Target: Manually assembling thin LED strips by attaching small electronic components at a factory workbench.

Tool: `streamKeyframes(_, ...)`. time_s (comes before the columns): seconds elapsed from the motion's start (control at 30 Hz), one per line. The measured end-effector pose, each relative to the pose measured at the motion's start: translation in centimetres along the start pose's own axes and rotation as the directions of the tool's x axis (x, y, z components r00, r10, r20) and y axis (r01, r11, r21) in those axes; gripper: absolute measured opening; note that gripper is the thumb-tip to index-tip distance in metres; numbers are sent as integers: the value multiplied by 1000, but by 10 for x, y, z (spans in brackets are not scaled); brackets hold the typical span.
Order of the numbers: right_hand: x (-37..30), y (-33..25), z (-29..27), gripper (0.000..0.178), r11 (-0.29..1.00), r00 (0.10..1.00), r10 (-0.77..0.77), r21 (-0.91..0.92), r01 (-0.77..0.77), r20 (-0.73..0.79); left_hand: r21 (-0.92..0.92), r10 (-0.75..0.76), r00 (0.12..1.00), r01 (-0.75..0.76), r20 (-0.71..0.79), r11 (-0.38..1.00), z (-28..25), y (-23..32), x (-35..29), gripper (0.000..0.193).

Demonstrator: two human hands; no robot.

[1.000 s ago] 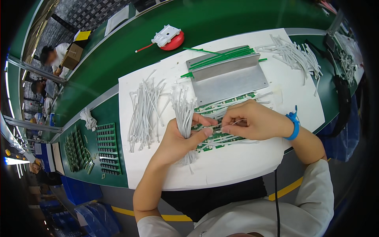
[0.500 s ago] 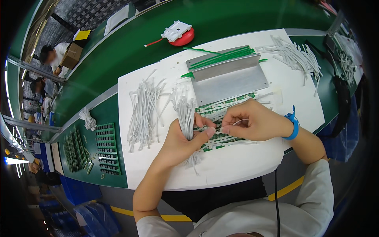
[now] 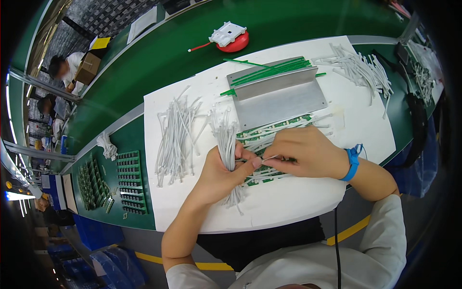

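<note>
Wrapped around a thick bundle of white cables (image 3: 224, 137), the left hand (image 3: 216, 174) is also pressing its thumb and forefinger together at the tips. Beside it, the right hand (image 3: 308, 154) is pinching a thin white wire (image 3: 273, 157), its fingers closed. Both sets of fingertips are meeting over green circuit boards (image 3: 262, 179); the piece between them is too small to make out. Doing this well is probably calling for a steady left pinch and a straight, gentle right one, without tugging.

From left to right, stacked green boards (image 3: 91, 183) and a dark-chipped panel (image 3: 131, 185) are lying on a green bench (image 3: 130, 135). Loose white cables (image 3: 174, 139) are spreading over a white sheet (image 3: 288, 202). Farther back, a red disc (image 3: 236, 45) is resting under a white frame (image 3: 227, 33). An angled metal bracket (image 3: 284, 103) is standing behind the boards, bearing green strips (image 3: 276, 72). More cables (image 3: 361, 74) are lying far right. The bundle's splayed ends are crowding the left hand.
</note>
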State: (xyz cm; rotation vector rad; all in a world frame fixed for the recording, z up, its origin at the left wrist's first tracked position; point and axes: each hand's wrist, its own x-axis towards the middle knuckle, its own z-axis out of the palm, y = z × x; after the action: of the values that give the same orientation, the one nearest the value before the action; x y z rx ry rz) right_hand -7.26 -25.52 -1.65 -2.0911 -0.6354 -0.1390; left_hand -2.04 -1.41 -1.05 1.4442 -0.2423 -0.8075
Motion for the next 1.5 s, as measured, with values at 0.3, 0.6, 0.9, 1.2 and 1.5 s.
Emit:
streamKeyframes(0.3,-3,-3,5,13,740,942,-322,-595,314,97,90,16,997,-9,-75,996,4,2,0,26)
streamKeyframes(0.6,-3,7,-6,8,945,998,-5,-325,25,61,145,-105,994,104,5,984,-5,16,0,28)
streamKeyframes(0.9,-2,17,2,15,931,997,-77,-359,70,-4,144,-98,994,92,41,985,-7,17,-1,27)
streamKeyframes(1.2,-2,15,3,11,969,1000,20,-247,-23,-11,89,-124,990,119,63,989,-11,21,-1,20)
streamKeyframes(1.5,0,8,6,8,967,986,165,-196,-163,-10,-14,-193,974,196,122,981,-18,26,0,16)
